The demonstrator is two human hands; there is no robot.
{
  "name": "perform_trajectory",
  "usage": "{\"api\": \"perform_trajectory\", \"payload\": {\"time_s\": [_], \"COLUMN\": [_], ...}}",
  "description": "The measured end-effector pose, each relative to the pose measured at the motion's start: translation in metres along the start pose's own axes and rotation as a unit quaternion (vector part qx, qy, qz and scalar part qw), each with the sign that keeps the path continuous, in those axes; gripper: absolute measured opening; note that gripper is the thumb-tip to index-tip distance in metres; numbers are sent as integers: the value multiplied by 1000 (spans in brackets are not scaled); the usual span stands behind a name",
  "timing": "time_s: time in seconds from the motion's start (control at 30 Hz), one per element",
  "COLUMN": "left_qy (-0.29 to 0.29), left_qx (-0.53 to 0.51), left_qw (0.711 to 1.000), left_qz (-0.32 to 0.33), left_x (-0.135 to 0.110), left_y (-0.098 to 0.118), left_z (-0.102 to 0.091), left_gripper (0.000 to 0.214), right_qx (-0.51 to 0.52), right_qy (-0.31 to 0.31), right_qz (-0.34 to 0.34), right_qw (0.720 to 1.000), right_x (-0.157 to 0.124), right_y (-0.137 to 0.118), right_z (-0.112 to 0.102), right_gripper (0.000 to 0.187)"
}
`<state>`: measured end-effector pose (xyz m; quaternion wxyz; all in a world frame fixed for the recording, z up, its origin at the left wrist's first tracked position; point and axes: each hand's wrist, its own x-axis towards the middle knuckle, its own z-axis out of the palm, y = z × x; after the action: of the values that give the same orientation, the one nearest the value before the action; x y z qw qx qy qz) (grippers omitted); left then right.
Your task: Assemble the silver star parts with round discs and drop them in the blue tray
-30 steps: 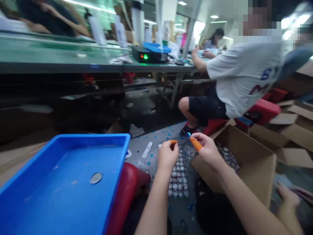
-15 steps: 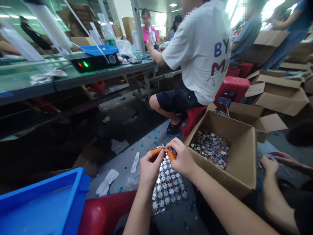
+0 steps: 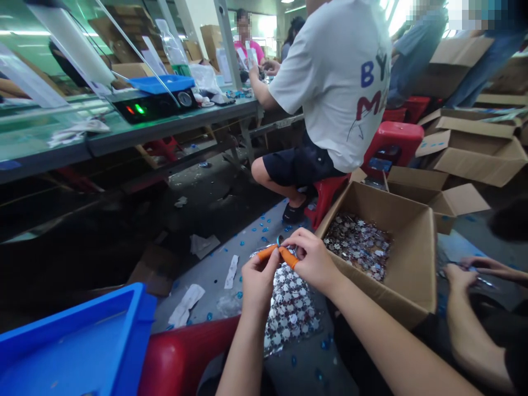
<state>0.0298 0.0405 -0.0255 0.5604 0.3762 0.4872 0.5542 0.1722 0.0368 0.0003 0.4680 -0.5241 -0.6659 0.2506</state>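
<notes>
My left hand (image 3: 258, 280) and my right hand (image 3: 315, 257) meet in front of me, each with an orange rubber cot on a fingertip. Both hands pinch one small round piece (image 3: 279, 241) between the fingertips; a blue bit shows at its edge. Beneath my hands lies a sheet of small shiny round pieces (image 3: 291, 308) on the floor. Just right of my right hand stands an open cardboard box (image 3: 406, 286) full of the same shiny pieces.
A blue plastic tray (image 3: 78, 346) sits at the lower left on a red stool (image 3: 181, 357). A person in a white shirt (image 3: 342, 71) sits on a red stool ahead. Another person's hands (image 3: 466, 275) work at the right. Green workbench (image 3: 61, 137) at left, cardboard boxes (image 3: 470, 148) at right.
The view swung right, off the blue tray. My hands, apart a second ago, came together over the sheet and now pinch the small piece between them.
</notes>
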Motion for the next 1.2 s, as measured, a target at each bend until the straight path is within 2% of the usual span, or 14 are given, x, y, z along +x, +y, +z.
{"api": "perform_trajectory", "payload": {"time_s": [0.23,0.53,0.73,0.87,1.07,1.2], "left_qy": [4,13,3,20,49,44], "left_qx": [1,4,29,67,93,85], "left_qw": [1000,1000,999,997,994,995], "left_qz": [17,23,30,31,33,37], "left_x": [-3,0,1,1,2,2], "left_y": [6,4,1,-2,-6,-2], "left_z": [3,3,-1,-4,-3,-2], "left_gripper": [34,32,29,29,27,28], "right_qx": [22,39,63,60,60,82], "right_qy": [16,15,-12,-20,-6,9], "right_qz": [-6,-18,-26,-26,-24,-7], "right_qw": [1000,999,998,998,998,997], "right_x": [-1,-1,0,-2,-5,-4], "right_y": [4,5,7,9,15,14], "right_z": [6,5,4,8,15,16], "right_gripper": [16,15,12,11,13,10]}}
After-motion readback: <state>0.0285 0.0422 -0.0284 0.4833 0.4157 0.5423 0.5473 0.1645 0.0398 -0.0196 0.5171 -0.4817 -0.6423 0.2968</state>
